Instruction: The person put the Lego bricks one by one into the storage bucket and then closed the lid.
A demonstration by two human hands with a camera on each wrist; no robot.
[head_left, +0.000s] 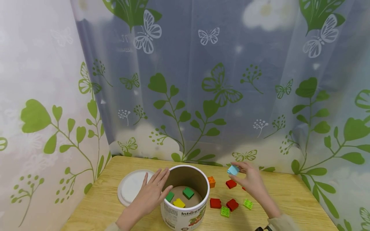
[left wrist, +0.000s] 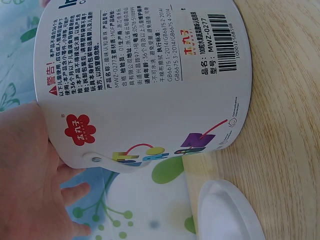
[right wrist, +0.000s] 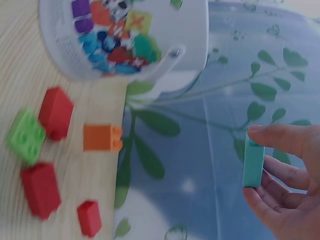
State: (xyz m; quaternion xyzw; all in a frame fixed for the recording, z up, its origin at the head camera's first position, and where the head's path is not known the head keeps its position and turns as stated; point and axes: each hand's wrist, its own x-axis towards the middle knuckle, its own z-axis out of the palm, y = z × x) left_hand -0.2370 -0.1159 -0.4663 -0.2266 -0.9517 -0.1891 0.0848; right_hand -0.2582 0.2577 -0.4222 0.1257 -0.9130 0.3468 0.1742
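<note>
The white bucket (head_left: 170,212) is touched at its rim by the left hand (head_left: 151,194), fingers spread, presumably so that it is steadied. The light-blue block (head_left: 233,170) is pinched by the right hand (head_left: 251,181) and held above the table (head_left: 95,205), likely for clearance. One red block (head_left: 244,188) is mostly hidden by that hand; the bucket's near floor cannot be made out.

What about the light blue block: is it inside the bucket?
No: the right grip holds the light blue block outside the bucket, to its right in the head view.
</note>
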